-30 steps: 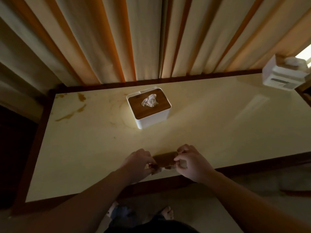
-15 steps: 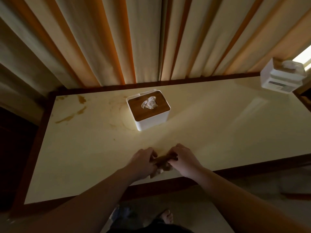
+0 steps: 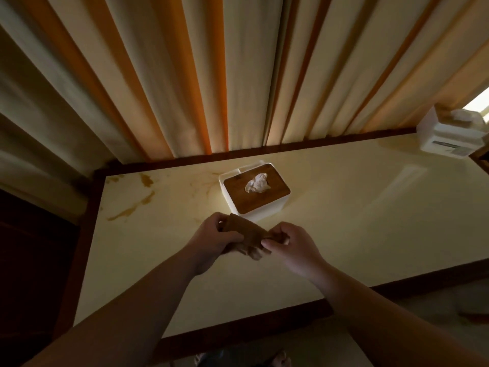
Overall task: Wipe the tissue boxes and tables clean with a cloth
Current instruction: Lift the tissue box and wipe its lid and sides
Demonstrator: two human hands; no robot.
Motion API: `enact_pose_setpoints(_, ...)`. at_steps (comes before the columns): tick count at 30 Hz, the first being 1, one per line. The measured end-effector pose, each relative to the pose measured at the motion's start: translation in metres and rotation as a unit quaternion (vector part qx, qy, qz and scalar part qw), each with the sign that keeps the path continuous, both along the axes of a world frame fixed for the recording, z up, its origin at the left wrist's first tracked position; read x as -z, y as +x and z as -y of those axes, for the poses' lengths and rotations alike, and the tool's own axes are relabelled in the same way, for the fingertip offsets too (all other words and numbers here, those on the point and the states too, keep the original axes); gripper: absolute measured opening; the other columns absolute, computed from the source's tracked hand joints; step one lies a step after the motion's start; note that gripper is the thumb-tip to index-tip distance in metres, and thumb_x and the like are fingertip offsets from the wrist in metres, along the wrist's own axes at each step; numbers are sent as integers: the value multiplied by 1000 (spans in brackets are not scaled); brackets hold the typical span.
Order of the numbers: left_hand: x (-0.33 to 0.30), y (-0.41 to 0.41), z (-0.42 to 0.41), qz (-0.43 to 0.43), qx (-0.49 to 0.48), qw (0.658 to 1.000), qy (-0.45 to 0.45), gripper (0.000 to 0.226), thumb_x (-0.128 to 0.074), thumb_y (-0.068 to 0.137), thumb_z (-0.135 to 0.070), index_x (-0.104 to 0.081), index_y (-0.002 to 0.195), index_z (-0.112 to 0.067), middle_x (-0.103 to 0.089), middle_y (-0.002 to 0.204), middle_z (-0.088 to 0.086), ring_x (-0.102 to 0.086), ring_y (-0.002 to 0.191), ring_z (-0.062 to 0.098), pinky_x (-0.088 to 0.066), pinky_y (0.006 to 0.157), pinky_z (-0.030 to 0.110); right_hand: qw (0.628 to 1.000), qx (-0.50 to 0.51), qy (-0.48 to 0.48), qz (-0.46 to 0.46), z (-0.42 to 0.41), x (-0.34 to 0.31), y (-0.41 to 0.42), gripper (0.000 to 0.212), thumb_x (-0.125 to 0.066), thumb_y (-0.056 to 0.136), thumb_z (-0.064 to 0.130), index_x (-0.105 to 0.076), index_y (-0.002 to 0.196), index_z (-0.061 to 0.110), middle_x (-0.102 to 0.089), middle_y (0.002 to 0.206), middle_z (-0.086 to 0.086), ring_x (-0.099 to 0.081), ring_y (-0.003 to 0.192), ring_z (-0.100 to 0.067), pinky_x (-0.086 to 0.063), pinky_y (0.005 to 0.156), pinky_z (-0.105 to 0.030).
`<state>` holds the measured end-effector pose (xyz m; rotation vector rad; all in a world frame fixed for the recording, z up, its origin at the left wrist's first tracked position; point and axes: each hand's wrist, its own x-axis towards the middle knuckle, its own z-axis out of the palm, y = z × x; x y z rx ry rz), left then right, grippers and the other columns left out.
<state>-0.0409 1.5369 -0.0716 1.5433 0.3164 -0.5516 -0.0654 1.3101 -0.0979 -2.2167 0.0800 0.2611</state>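
Both your left hand (image 3: 211, 238) and right hand (image 3: 289, 243) now pinch the brown cloth (image 3: 247, 231) lifted off the table (image 3: 344, 221), nearer the tissue box (image 3: 255, 190); wiping it looks next.

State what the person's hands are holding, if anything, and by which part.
Both hands hold the brown cloth: the left hand grips its left end, the right hand pinches its right end, stretched between them above the table.
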Motion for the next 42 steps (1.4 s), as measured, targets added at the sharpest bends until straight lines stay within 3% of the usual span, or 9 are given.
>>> enact_pose_setpoints(8, -20, 50, -21, 205, 24, 959, 195, 32, -79, 89, -21, -66, 115, -35, -65, 105, -15, -67, 93, 11, -59, 78, 27, 998, 20, -16, 57, -43, -18, 17, 17, -78, 92, 40, -64, 96, 30, -71, 82, 16, -67, 75, 3, -46, 61, -12)
enact_pose_setpoints(13, -24, 91, -19, 308, 60, 906, 284, 36, -80, 85, -22, -56, 108, -36, -61, 101, -15, -61, 89, 9, -53, 73, 27, 993, 54, -48, 92, -63, -21, 41, 22, -74, 94, 44, -67, 104, 25, -68, 91, 16, -66, 80, -6, -52, 68, -23)
enact_pose_setpoints(15, -18, 104, -18, 359, 115, 863, 337, 29, -79, 87, -21, -63, 109, -32, -58, 104, -11, -58, 94, 13, -50, 77, 27, 984, 58, -92, 140, -63, -18, 47, 21, -73, 94, 45, -69, 96, 24, -66, 98, 12, -60, 91, -10, -51, 73, -29)
enact_pose_setpoints(18, -5, 110, -18, 377, 186, 823, 382, 37, -76, 91, -30, -70, 126, -27, -52, 125, -6, -54, 112, 16, -51, 95, 32, 964, 81, -186, 173, -55, -9, 46, 25, -74, 92, 44, -73, 108, 25, -63, 117, 3, -52, 110, -18, -53, 84, -33)
enact_pose_setpoints(21, 9, 102, -24, 376, 259, 775, 436, 68, -66, 90, -61, -53, 149, -29, -40, 150, -6, -37, 137, 19, -44, 110, 42, 953, 75, -224, 192, -46, 4, 40, 28, -78, 89, 39, -76, 112, 23, -65, 123, -3, -57, 110, -26, -58, 84, -44)
enact_pose_setpoints(24, 15, 101, -26, 380, 295, 743, 466, 79, -55, 93, -69, -39, 158, -28, -33, 158, -6, -28, 145, 20, -41, 114, 45, 950, 68, -222, 208, -42, 12, 36, 26, -79, 90, 36, -78, 112, 22, -67, 124, -2, -60, 112, -27, -60, 83, -43)
enact_pose_setpoints(32, 18, 93, -19, 409, 263, 756, 438, 54, -61, 96, -54, -60, 143, -28, -47, 138, -6, -44, 126, 15, -51, 101, 38, 949, 63, -216, 221, -39, 11, 35, 27, -79, 91, 33, -78, 116, 23, -69, 124, 1, -60, 113, -22, -59, 80, -35)
enact_pose_setpoints(39, 16, 99, -11, 395, 187, 801, 409, 37, -68, 96, -40, -71, 129, -24, -54, 123, -5, -48, 112, 12, -49, 95, 30, 951, 60, -211, 216, -39, 12, 34, 31, -78, 92, 34, -77, 122, 24, -68, 128, 2, -58, 117, -21, -58, 83, -34)
enact_pose_setpoints(42, 16, 79, -17, 416, 227, 795, 379, 30, -69, 96, -37, -74, 123, -26, -55, 119, -7, -49, 106, 10, -48, 90, 26, 950, 50, -220, 215, -37, 11, 32, 33, -77, 93, 35, -76, 123, 24, -68, 129, 2, -58, 118, -21, -59, 84, -34)
